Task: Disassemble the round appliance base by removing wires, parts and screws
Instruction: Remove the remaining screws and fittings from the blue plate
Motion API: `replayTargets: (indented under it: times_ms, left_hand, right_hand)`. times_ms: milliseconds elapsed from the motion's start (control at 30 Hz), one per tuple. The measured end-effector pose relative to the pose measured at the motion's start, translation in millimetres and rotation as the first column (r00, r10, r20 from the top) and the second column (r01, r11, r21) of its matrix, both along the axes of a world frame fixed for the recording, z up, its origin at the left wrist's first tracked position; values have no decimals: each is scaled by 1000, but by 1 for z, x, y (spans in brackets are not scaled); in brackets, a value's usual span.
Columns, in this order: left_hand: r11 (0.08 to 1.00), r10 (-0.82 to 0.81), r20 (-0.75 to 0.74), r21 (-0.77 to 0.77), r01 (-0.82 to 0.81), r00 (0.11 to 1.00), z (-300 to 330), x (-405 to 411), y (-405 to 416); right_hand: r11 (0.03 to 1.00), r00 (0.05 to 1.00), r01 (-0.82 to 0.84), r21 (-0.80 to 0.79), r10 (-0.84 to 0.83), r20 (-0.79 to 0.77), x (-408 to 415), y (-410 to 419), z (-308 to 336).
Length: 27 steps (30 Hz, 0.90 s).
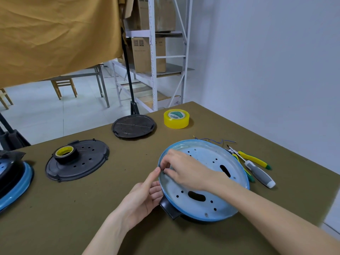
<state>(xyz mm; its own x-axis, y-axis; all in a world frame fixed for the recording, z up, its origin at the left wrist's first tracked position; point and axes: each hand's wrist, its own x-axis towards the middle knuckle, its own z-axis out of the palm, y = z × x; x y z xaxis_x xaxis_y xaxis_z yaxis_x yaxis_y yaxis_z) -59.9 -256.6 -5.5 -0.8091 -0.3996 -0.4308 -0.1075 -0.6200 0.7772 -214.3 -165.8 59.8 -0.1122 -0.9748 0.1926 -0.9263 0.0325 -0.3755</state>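
Olive-green table (92,208) fills the lower half of the frame. Yellow-brown cloth (55,34) hangs across the upper left; white shelving with cardboard boxes (147,52) stands upper centre.

Round appliance base (207,181), light blue, lies lower right of centre on the table, open side up, tilted toward the camera. Its floor shows small holes, two oblong slots and a screw head near the bottom rim. A black handle (170,208) sticks out under its lower-left edge.

Black round cover (88,159) lies left of centre, with a black tape roll with a yellow core (65,153) on top of it. Second black disc (133,126) lies further back, centre. Another blue-rimmed base (14,181) is cut off at the left edge.

Right hand (184,170) reaches over the base, fingers curled and pinching a small dark part at the left rim; too small to identify. Left hand (145,196) is at the same rim from outside, index finger extended and touching the rim, other fingers loosely bent under the edge.

Yellow tape roll (176,118) sits behind the base. Right of the base: grey-handled screwdriver (257,172), yellow-green pliers (254,159), loose blue wires (217,140).
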Motion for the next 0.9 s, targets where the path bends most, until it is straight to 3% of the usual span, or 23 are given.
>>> replayTargets:
  times_ms: [133,233,367,433,500,567,600,667,733,900]
  left_hand:
    - [999,-9,-1,-41,9,1000,0,0,1]
    - [1000,3,-1,-13,-3,1000,1,0,1]
    - [999,33,-19,15,-32,999,1,-1,1]
    - [998,61,-15,-4,-61,998,1,-2,1]
    - [995,78,-14,-58,-78,997,1,-1,0]
    - [990,99,-2,-105,-98,995,1,2,-1]
    - [985,135,11,-113,-133,991,1,3,-2]
    - [960,263,35,-104,-258,964,-2,4,-6]
    - [925,372,49,-103,-366,927,-1,5,-9]
    - [907,350,135,-297,-299,927,-2,6,-8]
  right_hand:
    - [997,995,11,-80,-3,103,-3,3,0]
    - [972,918,131,-196,-44,393,-4,3,6]
    - [939,517,315,-139,-47,854,-11,4,20]
    - [934,323,355,-38,-84,943,-19,9,25]
    - [928,230,372,32,-126,965,-31,16,25]
    - [910,246,414,37,-151,957,-48,27,22]
    - [889,310,458,17,-178,934,-56,35,20]
    - [819,547,569,-71,-313,776,-74,52,14]
    - [764,690,625,-161,-443,573,-85,68,4]
    - [771,761,602,-206,-477,439,-78,79,-22]
